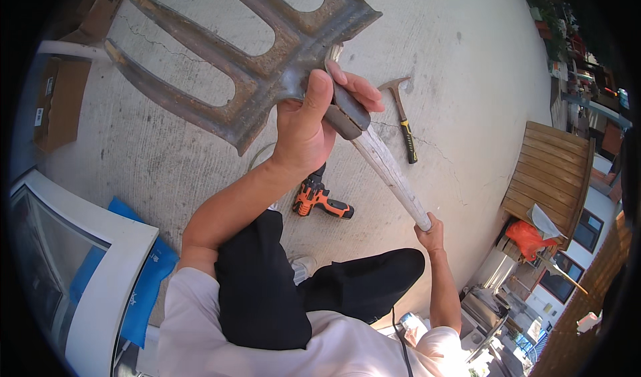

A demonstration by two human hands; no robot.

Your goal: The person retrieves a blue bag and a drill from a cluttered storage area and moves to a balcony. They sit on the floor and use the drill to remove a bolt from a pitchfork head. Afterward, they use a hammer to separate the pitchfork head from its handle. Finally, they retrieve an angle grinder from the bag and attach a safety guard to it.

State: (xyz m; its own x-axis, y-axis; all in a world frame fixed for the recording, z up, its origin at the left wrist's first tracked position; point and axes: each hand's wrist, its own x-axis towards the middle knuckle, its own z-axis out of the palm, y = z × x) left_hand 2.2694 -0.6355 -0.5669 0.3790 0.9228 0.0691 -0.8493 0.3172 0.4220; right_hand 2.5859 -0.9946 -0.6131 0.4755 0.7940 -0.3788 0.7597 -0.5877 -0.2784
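Observation:
I hold a fork hoe [267,70] slantwise in front of me, its rusty metal head with several broad tines at the upper left. My left hand [310,123] is wrapped round the metal socket where the head meets the handle, the thumb lying on top. Lower right, my right hand [431,233] grips the end of the pale wooden handle [390,177]. Beneath the tool, an orange and black cordless drill [320,199] lies on the ground by my feet. A hammer [402,120] with a yellow and black grip lies to the right of the handle.
Concrete ground [461,90] with cracks spreads around me. To the left are cardboard boxes [63,103], a white-framed glass panel [107,277] and a blue bag [150,283]. On the right stand a brown slatted wooden panel [547,170] and a red plastic bag [527,238] amid clutter.

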